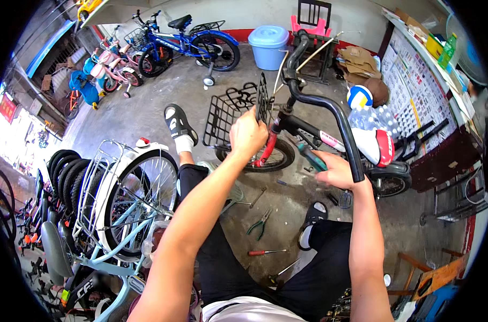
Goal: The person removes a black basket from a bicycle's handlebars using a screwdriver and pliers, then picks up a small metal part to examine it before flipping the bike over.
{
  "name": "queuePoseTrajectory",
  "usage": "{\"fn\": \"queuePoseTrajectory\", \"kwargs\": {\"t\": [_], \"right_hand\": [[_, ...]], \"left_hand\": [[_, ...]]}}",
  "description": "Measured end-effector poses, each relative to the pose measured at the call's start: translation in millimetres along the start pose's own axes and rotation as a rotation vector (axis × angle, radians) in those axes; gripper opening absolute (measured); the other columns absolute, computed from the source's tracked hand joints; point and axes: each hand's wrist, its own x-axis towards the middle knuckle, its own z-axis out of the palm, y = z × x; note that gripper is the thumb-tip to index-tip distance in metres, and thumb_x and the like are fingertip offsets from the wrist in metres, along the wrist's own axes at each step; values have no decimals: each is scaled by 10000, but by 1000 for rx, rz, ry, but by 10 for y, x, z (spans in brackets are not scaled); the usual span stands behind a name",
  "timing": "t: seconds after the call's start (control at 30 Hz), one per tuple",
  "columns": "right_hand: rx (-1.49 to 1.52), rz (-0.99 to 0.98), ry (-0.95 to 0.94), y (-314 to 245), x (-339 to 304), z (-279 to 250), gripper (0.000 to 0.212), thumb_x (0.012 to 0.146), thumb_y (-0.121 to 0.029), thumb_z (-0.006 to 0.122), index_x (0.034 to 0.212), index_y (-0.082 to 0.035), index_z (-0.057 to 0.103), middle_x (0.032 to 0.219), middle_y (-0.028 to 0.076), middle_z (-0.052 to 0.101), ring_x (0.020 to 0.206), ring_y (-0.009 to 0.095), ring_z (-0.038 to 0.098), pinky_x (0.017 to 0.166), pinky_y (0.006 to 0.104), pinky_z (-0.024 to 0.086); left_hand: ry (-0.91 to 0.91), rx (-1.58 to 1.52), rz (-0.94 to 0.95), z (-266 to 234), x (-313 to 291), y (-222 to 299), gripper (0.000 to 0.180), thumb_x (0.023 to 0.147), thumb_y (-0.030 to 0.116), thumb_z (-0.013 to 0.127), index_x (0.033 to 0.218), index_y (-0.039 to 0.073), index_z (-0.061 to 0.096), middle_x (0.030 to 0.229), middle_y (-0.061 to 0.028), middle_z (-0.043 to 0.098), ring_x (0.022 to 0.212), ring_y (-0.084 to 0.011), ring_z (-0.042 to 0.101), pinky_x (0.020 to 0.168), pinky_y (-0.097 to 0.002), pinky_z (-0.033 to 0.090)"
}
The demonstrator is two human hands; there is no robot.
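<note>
A small bicycle with a black frame [303, 129] and a red front fork [267, 150] stands in front of me. My left hand [248, 134] is closed on the edge of its black wire basket [222, 119], close to the fork. My right hand [338, 170] grips a tool with a teal and black handle [311, 158], held beside the frame; its kind is not clear. The black handlebar [330, 102] curves over my right wrist. Below lie green-handled pliers [260, 223], a red screwdriver [267, 251] and a wrench [258, 197].
A light-blue bicycle [142, 214] and stacked tyres [66, 177] crowd the left. Farther off stand a blue child's bicycle [187, 43] and a blue lidded bin [268, 47]. Wrapped bottles [375, 119] and a ball [360, 96] sit by the counter [416, 51] at right.
</note>
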Motion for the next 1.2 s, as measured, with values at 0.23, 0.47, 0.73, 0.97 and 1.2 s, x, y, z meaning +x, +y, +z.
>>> {"fn": "queuePoseTrajectory", "kwargs": {"t": [0.23, 0.47, 0.73, 0.97, 1.2], "right_hand": [[507, 431, 63, 213, 122, -130, 860, 774, -188, 742, 1559, -26, 432, 817, 44, 551, 679, 141, 566, 562, 332, 515], [504, 355, -3, 156, 161, -143, 854, 788, -213, 721, 1569, -35, 426, 869, 28, 547, 719, 114, 552, 609, 307, 511], [319, 354, -75, -191, 286, -141, 876, 778, -201, 687, 1586, -28, 395, 1028, 133, 633, 812, 206, 636, 729, 368, 550], [348, 368, -67, -146, 317, -131, 847, 769, -205, 704, 1556, -39, 438, 1081, 156, 654, 858, 219, 658, 753, 366, 550], [272, 226, -59, -126, 406, -88, 711, 803, -199, 674, 1469, -8, 516, 1219, 180, 644, 1112, 289, 624, 933, 390, 500]], "left_hand": [[-36, 347, 112, 93, -156, -4, 599, 885, 170, 629, 1464, 56, 530, 1173, -216, 718, 917, -408, 736, 807, -522, 586], [-37, 289, 239, -29, -29, -161, 470, 886, 149, 628, 1332, 10, 584, 984, -229, 741, 886, -431, 732, 767, -531, 589], [35, 465, 578, -145, 11, -346, 681, 803, 49, 693, 1442, -15, 468, 1246, -140, 707, 967, -349, 727, 773, -453, 614], [-220, 536, 629, -346, 244, -434, 701, 822, 61, 653, 1492, 16, 449, 1206, -161, 730, 879, -331, 752, 705, -461, 601], [-410, 742, 927, -821, 877, -439, 617, 879, 127, 616, 1485, 107, 499, 911, -148, 759, 748, -346, 743, 600, -476, 570]]}}
